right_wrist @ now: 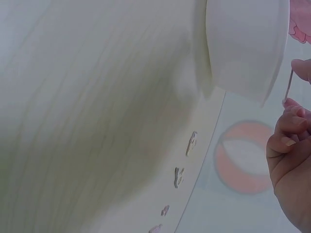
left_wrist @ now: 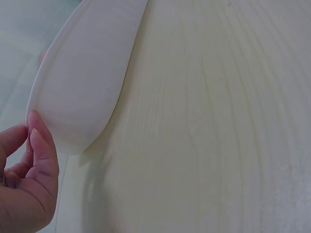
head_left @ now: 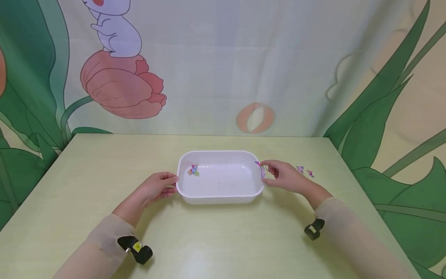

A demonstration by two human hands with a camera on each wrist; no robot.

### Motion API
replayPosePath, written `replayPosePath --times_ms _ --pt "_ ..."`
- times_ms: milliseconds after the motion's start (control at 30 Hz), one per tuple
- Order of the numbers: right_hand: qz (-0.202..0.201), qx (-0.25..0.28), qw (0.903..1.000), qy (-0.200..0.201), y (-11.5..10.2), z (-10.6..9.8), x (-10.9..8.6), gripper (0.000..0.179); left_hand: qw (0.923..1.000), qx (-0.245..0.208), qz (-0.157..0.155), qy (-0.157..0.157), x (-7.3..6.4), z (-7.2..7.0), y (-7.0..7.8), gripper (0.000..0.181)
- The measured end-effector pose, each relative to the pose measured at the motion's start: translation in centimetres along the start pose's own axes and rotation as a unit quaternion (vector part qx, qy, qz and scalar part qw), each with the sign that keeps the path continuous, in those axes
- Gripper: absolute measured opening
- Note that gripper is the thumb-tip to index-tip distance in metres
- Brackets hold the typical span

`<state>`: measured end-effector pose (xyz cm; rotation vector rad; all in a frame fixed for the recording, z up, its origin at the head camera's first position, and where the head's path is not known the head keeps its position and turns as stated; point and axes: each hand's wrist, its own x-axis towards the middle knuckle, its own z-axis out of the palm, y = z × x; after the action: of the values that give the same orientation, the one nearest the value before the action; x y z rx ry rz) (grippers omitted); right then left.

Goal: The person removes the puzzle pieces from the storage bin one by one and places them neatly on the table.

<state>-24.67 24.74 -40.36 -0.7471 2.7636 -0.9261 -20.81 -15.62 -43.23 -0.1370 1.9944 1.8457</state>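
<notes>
A white rounded-rectangular plastic basin (head_left: 223, 197) stands on the table. At its left end my left hand (head_left: 159, 188) pinches the rim between thumb and fingers, as the left wrist view also shows. Inside, toward the left, lies a small multicoloured flat cutout (head_left: 193, 170). My right hand (head_left: 286, 177) is at the basin's right rim, pinching a thin pink-and-purple flat cutout (head_left: 263, 172) between thumb and forefinger. The right wrist view shows this thin piece (right_wrist: 288, 87) edge-on. Its printed picture cannot be made out.
Right of the basin, small colourful cutouts (head_left: 300, 169) lie on the pale wood-grain table (head_left: 223, 240); the right wrist view shows several pieces (right_wrist: 179, 177) in a row near the table's back edge. A printed curtain (head_left: 202, 77) hangs behind the table.
</notes>
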Motion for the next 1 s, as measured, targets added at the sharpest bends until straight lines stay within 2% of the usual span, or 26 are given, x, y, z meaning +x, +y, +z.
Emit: replayPosePath --times_ms 367,700,1000 --pt "0.023 -0.031 0.9992 0.012 2.3 -0.6 -1.0 0.048 1.0000 0.001 0.006 -0.008 0.1 0.2 0.1 0.034" --pt "0.078 -0.022 0.9958 -0.043 4.7 0.5 -1.2 0.051 1.0000 0.007 0.001 -0.001 0.0 0.1 0.0 0.035" --pt "0.082 -0.015 0.9939 -0.073 5.3 1.0 -1.4 0.050 1.0000 0.007 -0.001 0.003 -0.1 0.0 0.1 0.035"
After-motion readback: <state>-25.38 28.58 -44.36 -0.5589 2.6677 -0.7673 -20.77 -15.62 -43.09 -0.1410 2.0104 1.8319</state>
